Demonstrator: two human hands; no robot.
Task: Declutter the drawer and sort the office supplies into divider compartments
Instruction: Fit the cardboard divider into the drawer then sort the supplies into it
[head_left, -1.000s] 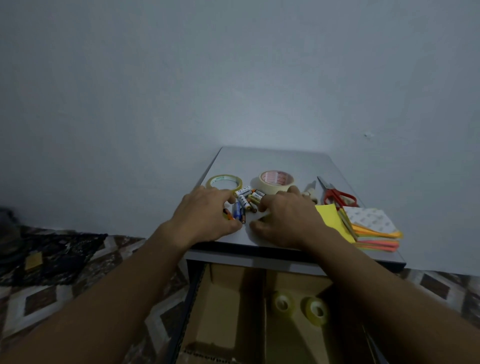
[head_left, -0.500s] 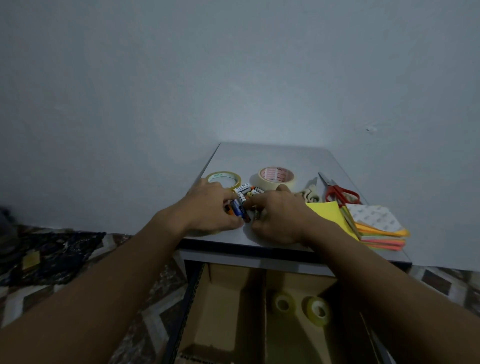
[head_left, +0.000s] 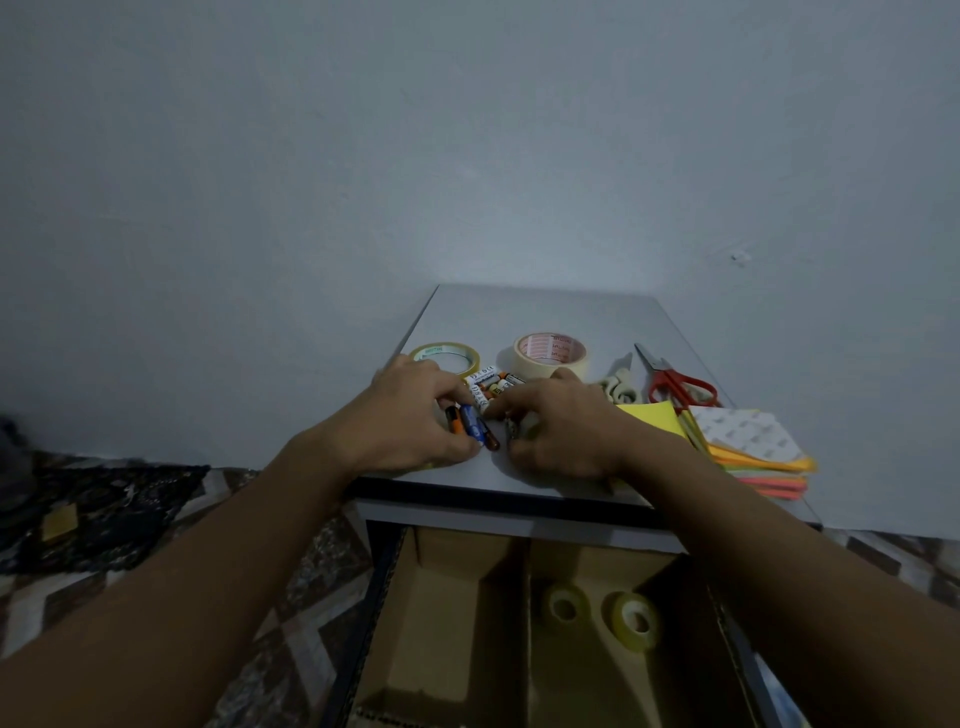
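Note:
A cluster of batteries (head_left: 485, 392) lies on the grey cabinet top (head_left: 545, 312) between my hands. My left hand (head_left: 410, 415) curls its fingers round some of them, a blue and an orange one showing at its fingertips. My right hand (head_left: 561, 421) curls over the batteries from the right; what its fingers hold is hidden. Below, the open drawer (head_left: 384, 587) holds cardboard dividers (head_left: 521, 613), with two small tape rolls (head_left: 597, 613) in the middle compartment.
On the top stand a clear tape roll (head_left: 447, 353), a wide masking tape roll (head_left: 550, 353), pale-handled scissors (head_left: 618, 384), red scissors (head_left: 675, 384) and a stack of coloured paper (head_left: 748, 447). Patterned floor tiles lie to the left.
Both hands have drawn closer together over the batteries, gathering them into a tighter bunch. The view has tilted slightly.

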